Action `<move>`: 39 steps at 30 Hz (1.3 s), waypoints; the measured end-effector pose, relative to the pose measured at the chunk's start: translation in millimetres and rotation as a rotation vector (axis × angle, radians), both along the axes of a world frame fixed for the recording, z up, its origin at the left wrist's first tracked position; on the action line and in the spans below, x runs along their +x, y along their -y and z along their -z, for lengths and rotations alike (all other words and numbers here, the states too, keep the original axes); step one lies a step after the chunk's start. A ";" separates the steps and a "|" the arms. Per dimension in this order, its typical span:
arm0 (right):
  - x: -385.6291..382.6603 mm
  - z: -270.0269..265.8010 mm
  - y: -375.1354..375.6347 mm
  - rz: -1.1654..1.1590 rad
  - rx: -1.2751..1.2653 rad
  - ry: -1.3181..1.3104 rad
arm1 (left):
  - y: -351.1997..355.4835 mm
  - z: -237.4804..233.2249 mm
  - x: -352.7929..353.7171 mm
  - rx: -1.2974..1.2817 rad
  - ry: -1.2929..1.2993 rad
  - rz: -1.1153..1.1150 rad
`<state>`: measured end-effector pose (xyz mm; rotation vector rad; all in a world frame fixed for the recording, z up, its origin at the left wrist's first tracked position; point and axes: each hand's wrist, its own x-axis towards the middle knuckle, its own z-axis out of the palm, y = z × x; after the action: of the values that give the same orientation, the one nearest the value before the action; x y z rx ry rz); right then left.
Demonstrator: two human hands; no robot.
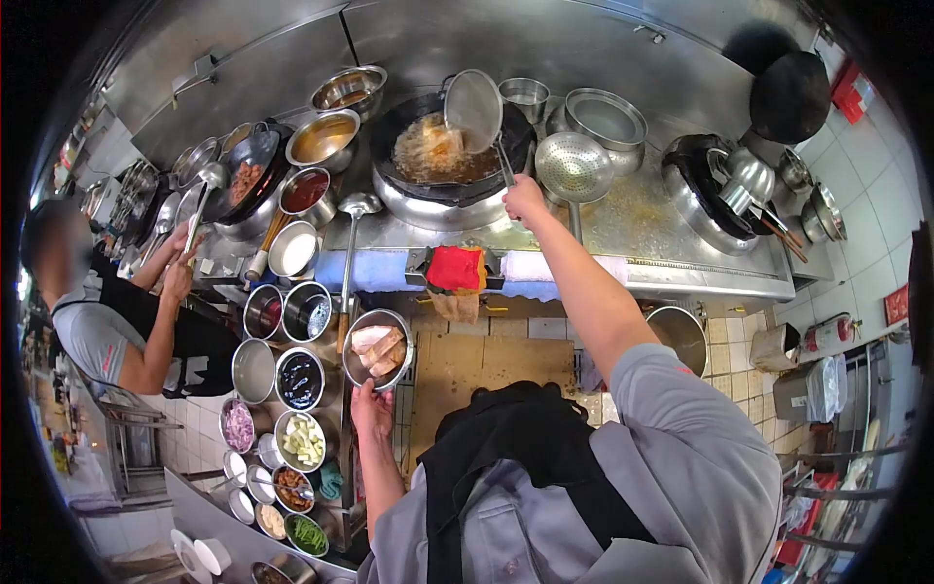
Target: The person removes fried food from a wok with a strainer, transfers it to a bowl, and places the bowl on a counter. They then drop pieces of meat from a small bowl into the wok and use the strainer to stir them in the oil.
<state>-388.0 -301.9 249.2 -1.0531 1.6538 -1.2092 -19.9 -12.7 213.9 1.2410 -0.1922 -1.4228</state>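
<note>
My right hand (526, 200) is closed around the handle of a round mesh strainer (474, 110). The strainer is tilted above the right part of a large black wok (519, 136). Inside the wok, golden food (443, 148) sits in foaming brown oil. At waist height, my left hand (372, 409) grips the near rim of a steel bowl (409, 343). Pale pink and browner pieces of what looks like meat (378, 348) lie in it. Just beyond the bowl, a ladle (359, 204) rests with its long handle pointing toward me.
A perforated skimmer (574, 167) lies right of the wok, near a lidded-looking pot (606, 119). Farther right stands another burner with a kettle (747, 177). At left, a co-worker (136, 321) handles a ladle over another wok. Ingredient bowls (300, 440) line the left counter.
</note>
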 end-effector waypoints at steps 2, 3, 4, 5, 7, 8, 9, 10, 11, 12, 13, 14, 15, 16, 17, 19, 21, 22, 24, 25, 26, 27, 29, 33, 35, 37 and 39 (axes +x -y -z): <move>7.1 -7.6 -1.2 -0.025 0.060 -0.239 | 1.7 1.1 1.5 0.013 -0.005 -0.023; 16.3 -19.5 -12.6 -0.023 0.055 -0.237 | 2.0 5.8 4.4 -0.003 -0.003 -0.005; 25.3 -28.5 -22.7 -0.001 0.059 -0.218 | 2.2 8.1 6.8 -0.020 -0.002 0.011; 33.3 -37.3 -33.7 0.021 0.064 -0.200 | 1.5 7.5 7.3 -0.025 -0.001 0.011; 42.8 -40.4 -45.7 -0.013 0.108 -0.170 | 2.5 6.3 6.6 -0.040 -0.015 0.013; 46.2 -35.9 -48.2 -0.017 0.132 0.018 | 2.6 6.2 6.1 -0.022 -0.023 -0.006; 48.2 -33.4 -51.9 -0.021 0.161 0.208 | 1.7 7.8 5.6 -0.018 -0.024 -0.007; 47.0 -33.9 -51.8 -0.011 0.131 0.470 | 2.7 9.6 5.4 -0.022 -0.017 -0.015; 44.0 -36.9 -48.9 -0.011 0.131 0.469 | 4.5 10.8 5.1 -0.029 -0.012 -0.024; 38.9 -38.5 -44.4 0.036 0.139 0.718 | 4.4 11.2 5.8 -0.029 -0.014 -0.024; 35.5 -40.1 -39.8 0.080 0.143 0.965 | 5.8 11.6 5.7 -0.029 -0.019 -0.024; 34.9 -38.6 -38.6 0.054 0.157 0.873 | 6.4 12.0 5.2 -0.028 -0.024 -0.022; 32.8 -37.7 -37.6 0.058 0.155 0.875 | 6.0 10.9 5.2 -0.028 -0.023 -0.018; 28.8 -40.4 -32.5 0.052 0.145 0.901 | 8.2 9.1 3.9 -0.021 -0.027 -0.003; 25.0 -42.3 -28.2 0.046 0.138 0.928 | 9.4 7.3 3.2 -0.011 -0.030 0.011; 13.2 -51.2 -24.8 0.042 0.156 1.080 | 11.9 5.1 3.0 -0.013 -0.023 0.013; 1.0 -56.0 -21.7 0.034 0.185 1.227 | 12.7 4.4 3.8 -0.009 -0.019 0.008; -4.7 -56.2 -19.6 0.009 0.160 1.254 | 13.9 4.0 5.7 -0.015 -0.022 0.008; -17.0 -61.2 -17.2 -0.018 0.161 1.334 | 14.7 -1.6 9.3 -0.022 -0.016 0.020; -23.2 -65.3 -16.3 -0.045 0.126 1.268 | 15.1 -3.8 11.5 -0.019 -0.018 0.011; -28.8 -70.3 -13.8 -0.049 0.133 1.216 | 14.9 -5.1 14.8 -0.027 -0.004 0.031; -35.1 -71.8 -9.6 -0.052 0.141 1.165 | 13.3 -6.8 18.0 -0.034 0.012 0.052; -41.2 -80.6 -6.6 -0.018 0.107 0.990 | 9.5 -11.6 21.6 -0.022 0.016 0.036; -53.6 -82.2 6.6 -0.007 0.075 0.591 | 4.1 -8.3 28.4 0.016 0.063 0.054; -55.1 -73.7 17.5 -0.023 0.099 0.551 | -2.7 -0.1 31.5 0.011 0.066 0.057; -48.7 -72.2 19.1 0.040 0.137 0.490 | -6.6 2.9 28.4 0.024 0.053 0.043; -41.8 -71.6 23.7 0.027 0.146 0.466 | -9.3 5.7 24.6 0.019 0.048 0.028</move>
<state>-429.9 -325.6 320.8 -0.6019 1.3676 -1.2190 4.7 -3.4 208.2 1.2933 -0.2311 -1.4226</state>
